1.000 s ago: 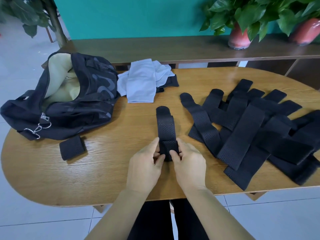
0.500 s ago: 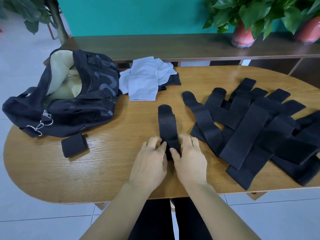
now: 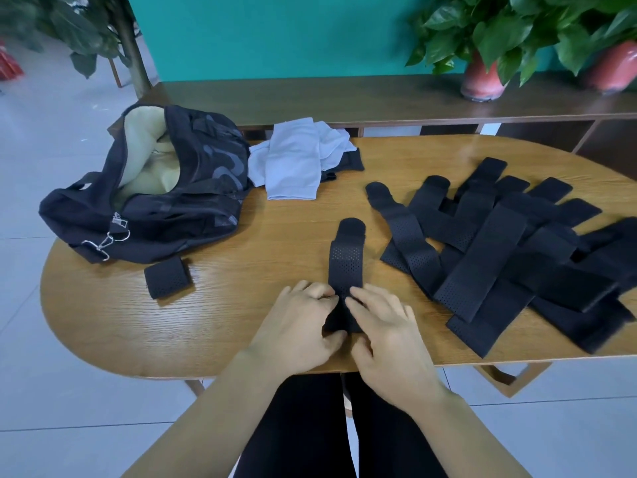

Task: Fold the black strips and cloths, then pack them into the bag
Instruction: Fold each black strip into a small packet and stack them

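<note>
A perforated black strip (image 3: 346,257) lies lengthwise on the wooden table (image 3: 224,326), its rounded end pointing away from me. My left hand (image 3: 296,327) and my right hand (image 3: 387,334) grip its near end from either side, fingers on top and thumbs under the folded part. To the right, several more black strips (image 3: 499,250) lie in a loose pile. One folded strip (image 3: 168,277) sits in front of the open black bag (image 3: 148,205) at the far left. Pale blue cloths (image 3: 293,163) lie beside the bag, over a black cloth (image 3: 350,160).
A dark wooden bench (image 3: 344,98) runs behind the table, with two red plant pots (image 3: 482,81) on its right part. The bag's metal clip (image 3: 103,241) hangs near the table's left edge. The floor around is tiled.
Both hands have moved forward along the strip, turning its near end over away from me, so the part still lying flat is shorter. The view has shifted slightly.
</note>
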Demonstrator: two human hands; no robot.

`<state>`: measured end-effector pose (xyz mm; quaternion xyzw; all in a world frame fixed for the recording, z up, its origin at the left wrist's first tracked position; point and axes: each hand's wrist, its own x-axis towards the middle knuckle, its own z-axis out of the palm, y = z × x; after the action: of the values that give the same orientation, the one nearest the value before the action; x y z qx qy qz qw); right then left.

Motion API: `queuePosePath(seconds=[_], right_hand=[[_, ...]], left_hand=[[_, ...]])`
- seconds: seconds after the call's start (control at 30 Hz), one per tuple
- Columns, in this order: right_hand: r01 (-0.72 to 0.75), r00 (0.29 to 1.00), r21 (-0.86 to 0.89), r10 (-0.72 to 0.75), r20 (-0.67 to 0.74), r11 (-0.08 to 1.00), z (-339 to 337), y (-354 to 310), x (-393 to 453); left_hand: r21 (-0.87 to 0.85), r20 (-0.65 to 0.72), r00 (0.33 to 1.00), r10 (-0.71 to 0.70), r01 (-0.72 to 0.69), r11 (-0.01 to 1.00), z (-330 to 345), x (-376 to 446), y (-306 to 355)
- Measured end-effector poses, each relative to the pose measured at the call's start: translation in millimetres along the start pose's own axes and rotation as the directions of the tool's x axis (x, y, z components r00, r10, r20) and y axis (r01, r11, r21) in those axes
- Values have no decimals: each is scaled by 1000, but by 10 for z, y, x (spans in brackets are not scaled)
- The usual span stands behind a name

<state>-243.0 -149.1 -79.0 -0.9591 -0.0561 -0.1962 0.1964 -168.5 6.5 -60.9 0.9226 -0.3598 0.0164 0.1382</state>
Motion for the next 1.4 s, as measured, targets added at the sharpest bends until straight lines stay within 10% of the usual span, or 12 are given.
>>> queuePosePath(seconds=[0.2, 0.57, 1.17, 1.4], right_hand=[[-64, 998, 153, 63, 12, 986, 42, 76, -8], [-459, 872, 352, 490, 0, 816, 65, 39, 369], [-568, 823, 129, 566, 55, 813, 136, 61, 590], [-363, 925, 68, 368, -92, 929, 218, 74, 518]], left_hand=[[-109, -101, 995, -10, -1, 994, 66, -121, 53], [-578, -94, 867, -489, 352, 736, 107, 121, 132], [-225, -4, 823, -569, 553, 802, 55, 482, 58], [-205, -214, 924, -318, 276, 939, 181, 391, 86]])
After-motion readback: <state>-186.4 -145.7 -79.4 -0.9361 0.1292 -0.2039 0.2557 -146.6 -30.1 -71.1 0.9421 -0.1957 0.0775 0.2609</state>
